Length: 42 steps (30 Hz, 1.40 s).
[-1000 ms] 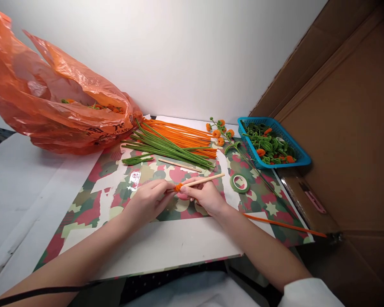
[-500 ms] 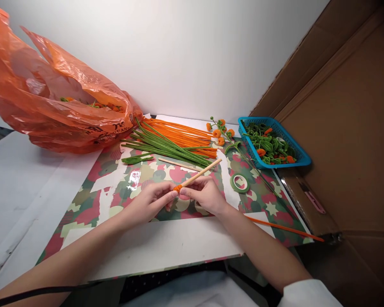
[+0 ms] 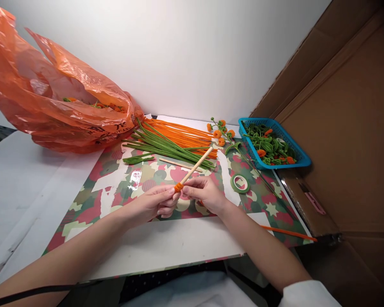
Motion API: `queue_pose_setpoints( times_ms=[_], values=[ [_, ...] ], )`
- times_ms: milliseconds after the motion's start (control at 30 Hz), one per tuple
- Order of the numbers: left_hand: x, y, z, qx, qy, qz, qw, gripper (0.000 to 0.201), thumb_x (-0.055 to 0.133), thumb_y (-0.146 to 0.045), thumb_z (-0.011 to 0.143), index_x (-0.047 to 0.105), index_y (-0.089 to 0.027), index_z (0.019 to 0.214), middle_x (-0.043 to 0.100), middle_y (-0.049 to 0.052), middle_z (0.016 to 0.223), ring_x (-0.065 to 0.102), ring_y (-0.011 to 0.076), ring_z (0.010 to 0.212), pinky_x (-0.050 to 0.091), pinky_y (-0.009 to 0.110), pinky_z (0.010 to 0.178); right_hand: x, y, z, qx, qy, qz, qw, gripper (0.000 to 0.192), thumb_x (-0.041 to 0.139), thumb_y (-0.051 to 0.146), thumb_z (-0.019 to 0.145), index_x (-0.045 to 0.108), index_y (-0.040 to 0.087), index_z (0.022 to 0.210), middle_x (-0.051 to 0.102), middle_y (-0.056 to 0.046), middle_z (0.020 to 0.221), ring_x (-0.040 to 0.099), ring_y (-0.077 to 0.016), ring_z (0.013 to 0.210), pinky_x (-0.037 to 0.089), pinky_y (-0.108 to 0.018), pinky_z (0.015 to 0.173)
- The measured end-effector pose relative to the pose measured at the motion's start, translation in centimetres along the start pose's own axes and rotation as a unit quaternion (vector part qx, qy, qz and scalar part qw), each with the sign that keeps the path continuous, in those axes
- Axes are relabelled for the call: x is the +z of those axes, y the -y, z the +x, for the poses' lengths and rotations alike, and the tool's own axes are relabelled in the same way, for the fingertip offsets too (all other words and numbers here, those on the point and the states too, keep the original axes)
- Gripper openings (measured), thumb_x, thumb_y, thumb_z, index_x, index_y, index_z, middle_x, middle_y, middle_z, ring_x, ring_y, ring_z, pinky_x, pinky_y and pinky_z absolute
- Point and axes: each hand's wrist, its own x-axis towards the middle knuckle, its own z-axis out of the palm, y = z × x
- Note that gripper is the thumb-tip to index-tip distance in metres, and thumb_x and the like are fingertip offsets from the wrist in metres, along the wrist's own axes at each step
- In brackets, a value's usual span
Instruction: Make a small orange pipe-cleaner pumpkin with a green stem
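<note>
Wooden stick [image 3: 194, 167] is held between both hands above the patterned mat [image 3: 121, 183], and it points up and away toward the pile of stems. At its lower end an orange pipe cleaner [image 3: 178, 186] is wound around it in a small tight coil. The left hand [image 3: 153, 204] pinches this coil with thumb and fingertips closed on it. The right hand [image 3: 205, 195] grips the stick just beside the coil, its fingers closed narrowly around the wood. The long free part of the pipe cleaner seems to run under the right forearm and comes out to the right, near the mat's edge. Behind the hands lie green stems [image 3: 166, 147] and orange stems [image 3: 182, 134] in one bundle, with a second stick [image 3: 179, 164] beside them. A roll of green tape [image 3: 240, 183] lies near the right hand, a blue basket [image 3: 302, 160] farther right, and an orange plastic bag [image 3: 51, 98] on the left.
</note>
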Motion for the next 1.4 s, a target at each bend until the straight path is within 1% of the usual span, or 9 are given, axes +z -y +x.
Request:
queue_pose_setpoints(
  times_ms=[100, 200, 300, 500, 667, 867, 1067, 1167, 1400],
  values=[
    [-0.2, 0.0, -0.2, -0.039, 0.02, -0.019, 0.999, 0.04, 0.061, -0.049, 0.088, 0.044, -0.018, 0.07, 0.025, -0.01, 0.056, 0.017, 0.0054, 0.045, 0.022, 0.02, 0.044, 0.2, 0.4, -0.1, -0.017, 0.037, -0.015, 0.999, 0.043, 0.085, 0.045, 0.061, 0.076, 0.02, 0.095, 0.067, 0.001, 0.07, 0.059, -0.0095, 0.065, 0.047, -0.023, 0.063],
    [-0.3, 0.1, -0.2, -0.058, 0.035, -0.025, 0.997, 0.038, 0.059, -0.049, 0.088, 0.043, -0.019, 0.071, 0.023, -0.01, 0.055, 0.018, 0.0061, 0.043, 0.027, 0.021, 0.045, 0.4, 0.7, -0.2, -0.029, 0.067, -0.021, 0.997, 0.039, 0.085, 0.048, 0.062, 0.076, 0.018, 0.086, 0.066, 0.001, 0.067, 0.058, -0.01, 0.065, 0.049, -0.023, 0.062],
    [0.0, 0.0, -0.2, -0.033, 0.011, 0.014, 0.999, 0.038, 0.054, -0.048, 0.09, 0.044, -0.018, 0.069, 0.027, -0.008, 0.054, 0.024, 0.0075, 0.045, 0.028, 0.022, 0.047, 0.5, 0.7, -0.1, -0.033, 0.04, -0.02, 0.998, 0.038, 0.085, 0.049, 0.06, 0.074, 0.017, 0.077, 0.065, 0.001, 0.064, 0.058, -0.0095, 0.061, 0.049, -0.021, 0.058],
    [0.2, -0.2, -0.4, 0.046, -0.057, 0.176, 0.982, 0.025, 0.045, -0.038, 0.087, 0.054, -0.017, 0.078, 0.041, -0.003, 0.057, 0.037, 0.0129, 0.053, 0.035, 0.027, 0.052, 0.5, 0.5, -0.1, -0.021, -0.004, -0.018, 1.0, 0.04, 0.086, 0.048, 0.056, 0.074, 0.017, 0.079, 0.069, -0.001, 0.071, 0.059, -0.0099, 0.06, 0.05, -0.023, 0.059],
    [0.3, -0.5, -0.9, 0.084, -0.058, 0.355, 0.929, 0.023, 0.045, -0.037, 0.089, 0.055, -0.017, 0.082, 0.044, -0.003, 0.064, 0.037, 0.0109, 0.054, 0.032, 0.023, 0.05, 0.7, 0.6, -0.3, -0.017, 0.008, -0.029, 0.999, 0.036, 0.087, 0.045, 0.057, 0.074, 0.017, 0.075, 0.067, 0.001, 0.064, 0.061, -0.0105, 0.062, 0.051, -0.023, 0.061],
    [0.1, -0.6, -0.8, 0.15, -0.075, 0.559, 0.812, 0.026, 0.034, -0.03, 0.094, 0.051, -0.018, 0.077, 0.047, -0.003, 0.061, 0.038, 0.0106, 0.052, 0.029, 0.022, 0.051, 0.9, 0.5, -0.2, -0.006, -0.01, -0.024, 1.0, 0.033, 0.088, 0.04, 0.054, 0.073, 0.016, 0.072, 0.067, 0.001, 0.064, 0.062, -0.0112, 0.063, 0.052, -0.025, 0.064],
    [-0.3, 0.0, -0.5, 0.192, -0.122, 0.65, 0.725, 0.025, 0.033, -0.026, 0.092, 0.045, -0.02, 0.07, 0.05, -0.002, 0.057, 0.043, 0.0123, 0.05, 0.03, 0.023, 0.051, 1.4, 0.6, -0.3, 0.001, -0.046, 0.001, 0.999, 0.041, 0.088, 0.046, 0.049, 0.073, 0.016, 0.072, 0.068, 0.001, 0.064, 0.061, -0.0106, 0.061, 0.051, -0.024, 0.061],
    [-0.3, 0.1, -0.4, 0.21, -0.13, 0.658, 0.712, 0.026, 0.032, -0.025, 0.092, 0.043, -0.021, 0.069, 0.05, -0.002, 0.056, 0.044, 0.0126, 0.05, 0.03, 0.023, 0.051, 1.6, 0.6, -0.4, -0.001, -0.054, 0.002, 0.999, 0.04, 0.089, 0.046, 0.049, 0.073, 0.016, 0.071, 0.068, 0.001, 0.065, 0.06, -0.0102, 0.062, 0.051, -0.023, 0.061],
    [-0.1, 0.2, -0.4, 0.22, -0.139, 0.635, 0.727, 0.025, 0.034, -0.027, 0.093, 0.043, -0.021, 0.07, 0.047, -0.003, 0.055, 0.042, 0.0124, 0.049, 0.03, 0.023, 0.05, 1.5, 0.3, -0.5, -0.014, -0.055, -0.008, 0.998, 0.041, 0.086, 0.049, 0.054, 0.073, 0.016, 0.075, 0.068, 0.0, 0.069, 0.059, -0.0109, 0.063, 0.051, -0.025, 0.062]
  ],
)
